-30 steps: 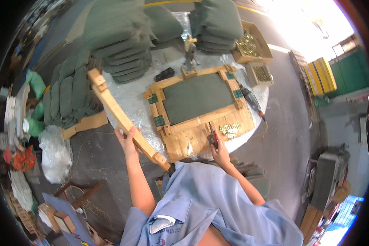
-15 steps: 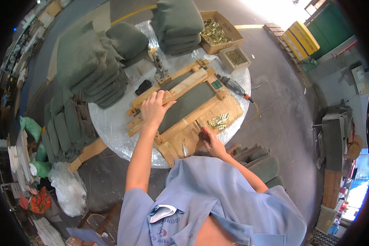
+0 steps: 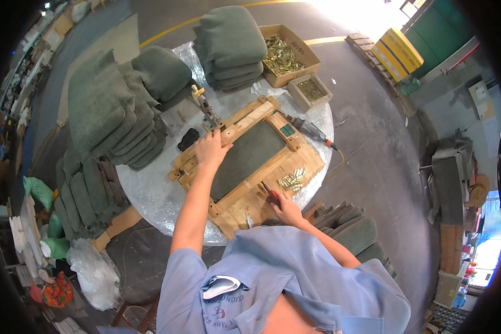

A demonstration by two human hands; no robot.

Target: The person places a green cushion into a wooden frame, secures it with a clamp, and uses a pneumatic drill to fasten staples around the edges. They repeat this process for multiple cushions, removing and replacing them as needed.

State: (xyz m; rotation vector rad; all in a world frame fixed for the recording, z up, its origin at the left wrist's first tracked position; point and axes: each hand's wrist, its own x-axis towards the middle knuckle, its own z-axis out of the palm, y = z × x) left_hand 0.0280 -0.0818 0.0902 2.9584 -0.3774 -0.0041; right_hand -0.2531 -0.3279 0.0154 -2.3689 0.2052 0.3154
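A wooden jig frame [image 3: 222, 213] lies on the round table, with a dark green fabric panel [image 3: 250, 153] flat inside it. My left hand [image 3: 210, 150] is on the near end of a loose-looking wooden bar [image 3: 249, 121] along the frame's far left side, its fingers curled over the wood. In my right hand [image 3: 287, 209], closed low over the jig's plywood board, is a small red-handled tool [image 3: 273, 196] with a dark metal tip; its exact kind is unclear. Small brass-coloured metal fittings [image 3: 293, 179] lie beside it. A metal toggle clamp [image 3: 207, 110] stands upright beyond the bar.
Green fabric-covered pieces are stacked at the left [image 3: 103, 106] and far side [image 3: 231, 47]. A carton [image 3: 303, 55] of brass-coloured fittings and a smaller tub [image 3: 310, 92] stand far right. A power driver [image 3: 312, 132] lies right of the jig. More green pieces [image 3: 350, 225] are below right.
The wooden bar has shifted from across the fabric to the frame's far left side, my left hand moving with it. More green fabric shows. My right hand still holds the red-handled tool.
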